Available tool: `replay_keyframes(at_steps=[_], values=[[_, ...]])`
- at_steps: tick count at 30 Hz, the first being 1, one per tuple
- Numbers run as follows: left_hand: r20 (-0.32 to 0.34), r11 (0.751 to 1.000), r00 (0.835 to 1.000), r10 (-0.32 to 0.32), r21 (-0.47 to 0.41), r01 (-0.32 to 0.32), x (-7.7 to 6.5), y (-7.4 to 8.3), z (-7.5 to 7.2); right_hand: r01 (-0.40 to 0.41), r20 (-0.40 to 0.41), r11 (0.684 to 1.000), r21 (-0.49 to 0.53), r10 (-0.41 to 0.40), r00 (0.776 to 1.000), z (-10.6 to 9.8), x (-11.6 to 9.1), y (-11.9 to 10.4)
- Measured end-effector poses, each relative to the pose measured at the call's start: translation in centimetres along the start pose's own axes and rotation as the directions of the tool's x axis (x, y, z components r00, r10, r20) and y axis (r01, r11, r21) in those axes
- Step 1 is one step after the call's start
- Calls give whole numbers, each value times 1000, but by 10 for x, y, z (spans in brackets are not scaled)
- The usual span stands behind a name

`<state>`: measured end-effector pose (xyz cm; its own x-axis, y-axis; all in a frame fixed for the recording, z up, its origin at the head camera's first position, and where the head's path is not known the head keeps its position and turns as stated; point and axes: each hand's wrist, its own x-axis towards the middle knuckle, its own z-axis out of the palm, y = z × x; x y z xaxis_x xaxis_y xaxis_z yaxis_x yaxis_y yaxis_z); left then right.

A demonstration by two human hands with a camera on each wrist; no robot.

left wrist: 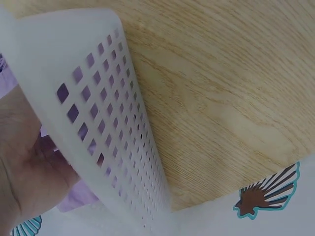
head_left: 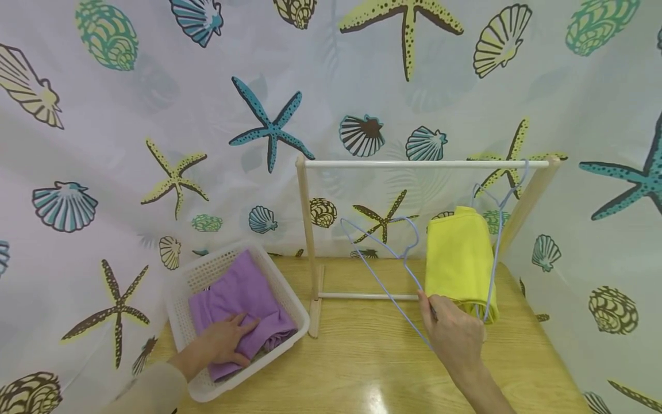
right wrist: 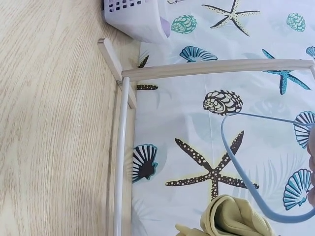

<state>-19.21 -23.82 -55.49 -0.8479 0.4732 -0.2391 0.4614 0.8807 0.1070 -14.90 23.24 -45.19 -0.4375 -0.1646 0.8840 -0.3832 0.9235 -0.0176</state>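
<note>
My left hand (head_left: 224,342) rests on a folded purple garment (head_left: 248,305) in a white plastic basket (head_left: 188,379). Its fingers lie spread over the cloth. In the left wrist view, the basket wall (left wrist: 106,98) hides part of that hand (left wrist: 29,167). My right hand (head_left: 455,333) grips a light blue wire hanger (head_left: 380,282) by one end, with the hook pointing up and away. Behind that hand, a yellow garment (head_left: 457,253) hangs on another blue hanger (head_left: 500,230). The right wrist view catches only fingertips (right wrist: 312,167) at its edge, holding the hanger (right wrist: 246,182).
A small clothes rack with wooden posts (head_left: 306,230) and a white top rail (head_left: 414,164) stands at the back of the wooden table (head_left: 362,362). Its lower white bar (head_left: 362,296) runs near the tabletop. A shell-and-starfish printed curtain (head_left: 320,69) surrounds the table.
</note>
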Motion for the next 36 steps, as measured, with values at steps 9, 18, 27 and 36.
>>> replay_keyframes(at_steps=[9,18,27,36], values=[[1,990,998,-64,-125,63,3,-8,-16,8,-3,1000,8,-8,1000,1,0,0],[-71,971,973,-220,-108,212,6,-31,-34,-4,0,1000,30,4,1000,0,1,1],[-23,951,959,-282,-139,276,10,-47,-18,-6,-11,1000,-19,5,1000,-1,-1,2],[-9,939,954,-301,-178,295,17,-52,-3,-9,-17,1000,-28,9,1000,-1,-1,4]])
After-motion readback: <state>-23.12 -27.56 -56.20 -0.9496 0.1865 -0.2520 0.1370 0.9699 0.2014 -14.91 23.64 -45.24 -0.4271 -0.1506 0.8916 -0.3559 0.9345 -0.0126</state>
